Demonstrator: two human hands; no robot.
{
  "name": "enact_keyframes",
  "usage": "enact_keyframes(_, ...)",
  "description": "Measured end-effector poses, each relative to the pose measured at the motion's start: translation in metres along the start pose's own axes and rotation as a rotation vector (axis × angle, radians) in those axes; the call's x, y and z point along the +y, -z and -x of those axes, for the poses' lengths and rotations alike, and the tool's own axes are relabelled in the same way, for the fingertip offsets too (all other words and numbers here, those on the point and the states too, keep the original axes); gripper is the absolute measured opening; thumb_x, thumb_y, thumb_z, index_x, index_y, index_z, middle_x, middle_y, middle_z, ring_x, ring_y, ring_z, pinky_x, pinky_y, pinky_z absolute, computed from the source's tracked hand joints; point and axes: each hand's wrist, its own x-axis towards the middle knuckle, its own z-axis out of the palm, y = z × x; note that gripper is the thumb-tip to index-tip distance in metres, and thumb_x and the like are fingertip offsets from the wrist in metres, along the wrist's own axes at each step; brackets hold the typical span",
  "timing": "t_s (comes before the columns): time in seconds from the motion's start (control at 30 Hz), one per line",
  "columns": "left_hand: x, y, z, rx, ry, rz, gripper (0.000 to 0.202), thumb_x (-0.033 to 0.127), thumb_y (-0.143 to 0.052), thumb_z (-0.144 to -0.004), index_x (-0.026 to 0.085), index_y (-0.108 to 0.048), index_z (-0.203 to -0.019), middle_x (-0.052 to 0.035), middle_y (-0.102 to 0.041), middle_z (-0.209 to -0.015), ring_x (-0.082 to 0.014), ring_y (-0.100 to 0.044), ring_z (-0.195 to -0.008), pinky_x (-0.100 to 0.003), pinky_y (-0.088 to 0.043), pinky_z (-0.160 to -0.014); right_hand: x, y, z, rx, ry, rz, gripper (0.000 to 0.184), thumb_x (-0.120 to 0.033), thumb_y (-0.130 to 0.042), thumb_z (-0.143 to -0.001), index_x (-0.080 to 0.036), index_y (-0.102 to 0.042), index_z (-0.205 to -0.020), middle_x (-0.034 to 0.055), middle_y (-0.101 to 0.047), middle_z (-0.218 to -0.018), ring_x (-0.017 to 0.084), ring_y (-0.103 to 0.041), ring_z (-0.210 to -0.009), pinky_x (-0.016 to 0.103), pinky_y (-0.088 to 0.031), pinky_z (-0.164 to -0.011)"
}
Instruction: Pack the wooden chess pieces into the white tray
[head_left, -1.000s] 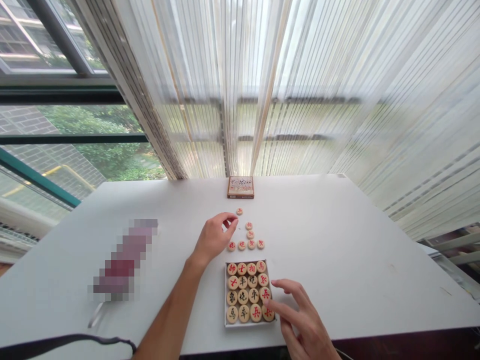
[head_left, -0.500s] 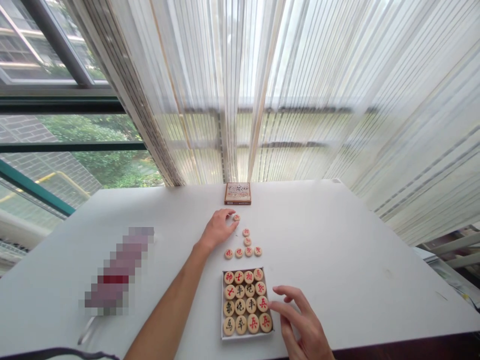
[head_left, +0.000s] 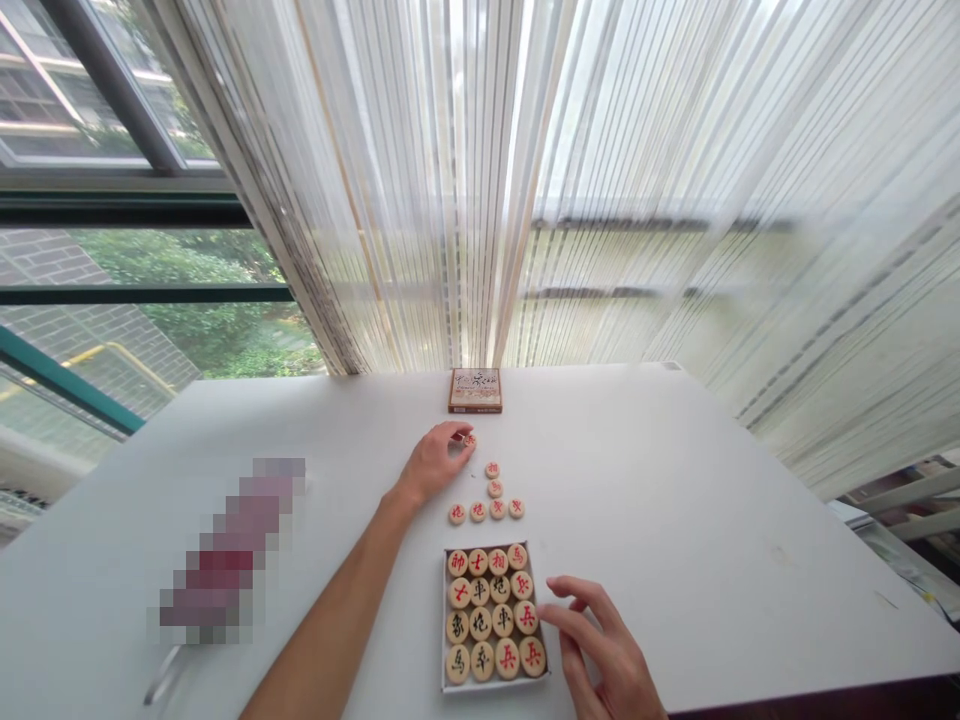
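My left hand (head_left: 439, 462) is at the far middle of the table, with thumb and fingertips closed around a red-lettered Chinese chess piece (head_left: 470, 441). Just nearer stand two more red pieces in a column, the upper one a red piece (head_left: 492, 469). Below them runs a short row of red pieces, one of them a cannon piece (head_left: 457, 514). An open white box (head_left: 495, 687) holds round wooden pieces in rows, some lettered red and some black. My right hand (head_left: 604, 645) hovers at the box's right side, fingers apart and holding nothing; its index fingertip is close to a red soldier piece (head_left: 526, 617).
A brown-and-cream printed lid (head_left: 475, 391) lies at the table's far edge. To the left is a blurred-out purple object (head_left: 229, 555) with a strap. White striped curtains (head_left: 480, 180) hang behind the white table (head_left: 712, 500).
My left thumb and fingertips have closed on the piece, which has shifted slightly left. My right hand has stayed nearly in place. The view has tilted a little.
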Motion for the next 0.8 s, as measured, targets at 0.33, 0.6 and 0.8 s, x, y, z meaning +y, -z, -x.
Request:
enact_keyframes(0.33, 0.061, 0.043, 0.060, 0.012, -0.067, 0.192, 0.026, 0.023, -0.064, -0.091, 0.023, -0.065, -0.117, -0.0040, -0.070, -0.110, -0.0163, -0.068, -0.092, -0.033, -0.058, -0.085, -0.006, -0.004, -0.004, 0.057, -0.019, 0.009, 0.026, -0.018, -0.047, -0.099, -0.022, -0.072, -0.107, 0.0133, -0.065, -0.114, 0.021, -0.070, -0.095, 0.028, -0.062, -0.081)
enact_keyframes(0.6, 0.083, 0.034, 0.116, -0.028, 0.025, 0.339, 0.026, 0.023, -0.064, -0.092, 0.024, -0.063, -0.118, -0.0050, -0.068, -0.113, -0.0165, -0.065, -0.092, -0.033, -0.058, -0.084, 0.001, -0.002, -0.001, 0.024, -0.033, 0.064, 0.029, -0.016, -0.052, -0.098, -0.025, -0.070, -0.118, 0.0111, -0.065, -0.117, 0.023, -0.069, -0.108, 0.030, -0.061, -0.090)
enact_keyframes(0.8, 0.083, 0.025, 0.135, -0.012, 0.081, 0.384, 0.026, 0.025, -0.065, -0.092, 0.025, -0.063, -0.118, -0.0039, -0.067, -0.113, -0.0167, -0.066, -0.094, -0.032, -0.057, -0.087, 0.005, -0.001, -0.001, 0.014, -0.045, 0.073, 0.027, -0.015, -0.053, -0.098, -0.024, -0.068, -0.119, 0.0105, -0.065, -0.118, 0.023, -0.067, -0.112, 0.031, -0.060, -0.094)
